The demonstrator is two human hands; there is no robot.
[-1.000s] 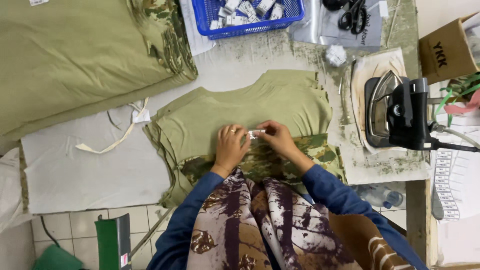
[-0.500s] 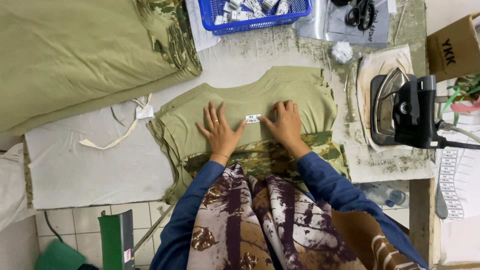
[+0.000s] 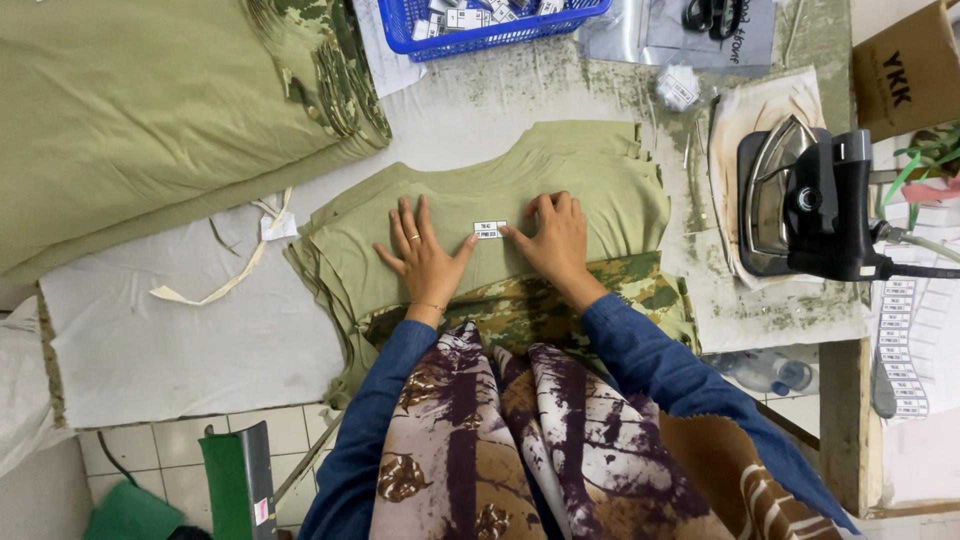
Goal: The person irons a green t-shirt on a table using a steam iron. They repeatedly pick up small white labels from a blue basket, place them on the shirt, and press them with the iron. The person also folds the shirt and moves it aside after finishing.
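- Head view: the small white label (image 3: 489,230) lies on the top olive cloth piece (image 3: 560,180), between the two hands, with its long axis running left to right.
- The left hand (image 3: 425,255) lies flat with fingers spread, just left of the label; its thumb tip almost touches it. It holds nothing.
- The right hand (image 3: 555,235) lies just right of the label, fingers bent a little, fingertips at the label's right edge. It presses and does not grasp.
- Both hands are about equally near to the label.
- Count: one label between the hands, one stack of olive pieces, one iron (image 3: 800,200) at the right, one blue basket (image 3: 500,25) at the far side.
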